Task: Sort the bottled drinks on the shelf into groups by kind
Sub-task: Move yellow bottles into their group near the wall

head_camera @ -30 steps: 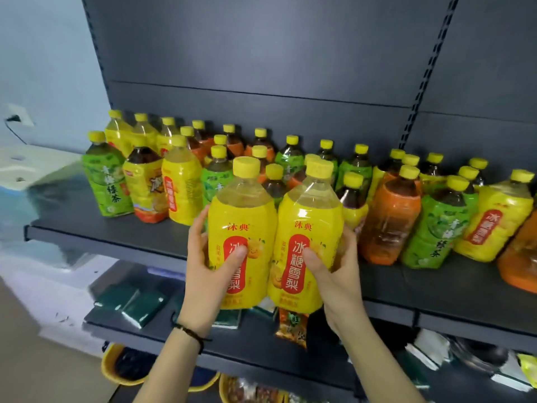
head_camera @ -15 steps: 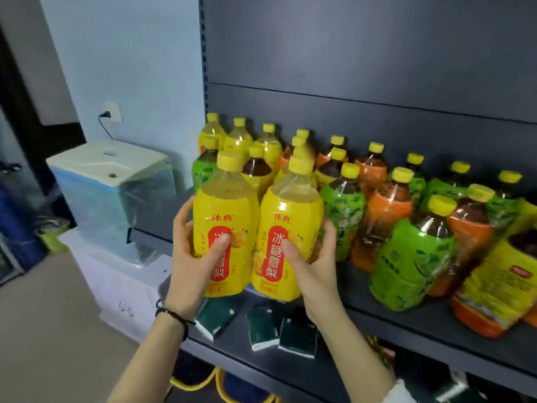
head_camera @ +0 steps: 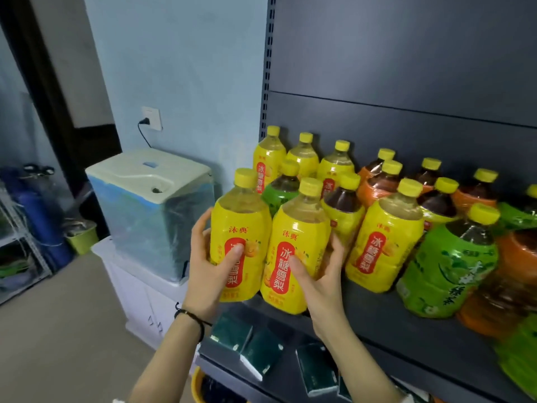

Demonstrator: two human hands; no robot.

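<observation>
My left hand grips a yellow pear-drink bottle and my right hand grips a second one. I hold both side by side at the left front end of the dark shelf. Behind them stand three more yellow pear bottles, a green tea bottle and a dark tea bottle with a yellow label. A further yellow pear bottle stands just right of my right hand. Orange-labelled bottles and a large green one fill the right.
A covered white appliance sits on a white cabinet left of the shelf unit. Dark green packets lie on the lower shelf. A wall socket with a plug is above the appliance. Metal racking stands far left.
I have carried both yellow bottles leftward along the shelf to its left end, and the view has swung left with them. My grips on them are unchanged.
</observation>
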